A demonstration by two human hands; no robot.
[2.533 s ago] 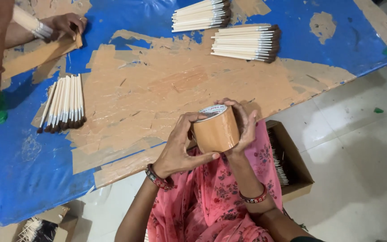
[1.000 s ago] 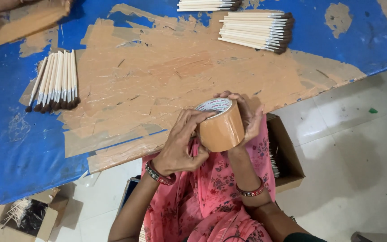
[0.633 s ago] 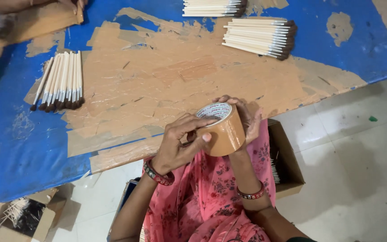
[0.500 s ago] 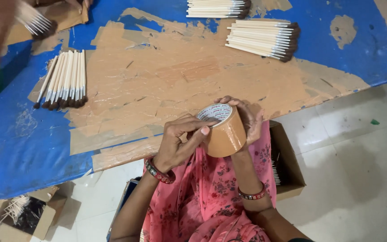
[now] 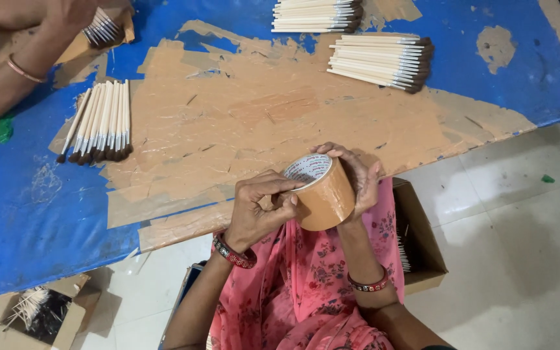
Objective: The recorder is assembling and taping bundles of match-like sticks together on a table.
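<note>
Brown roll of tape [image 5: 322, 194] gripped over the lap, clasped from behind by curled fingers of the right hand [image 5: 356, 174], pinched at its near rim by the left hand [image 5: 256, 210]. Beyond the fingertips, blue table [image 5: 40, 214]; brushes [image 5: 100, 123] well left, more brushes [image 5: 380, 61] far ahead

Brown tape roll [image 5: 322, 194] between both hands, fingers [image 5: 273, 188] perhaps at its edge.

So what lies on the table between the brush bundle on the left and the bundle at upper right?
In the head view, nothing lies between the left brush bundle and the upper-right bundle: only the blue table with its brown tape patches.
</note>
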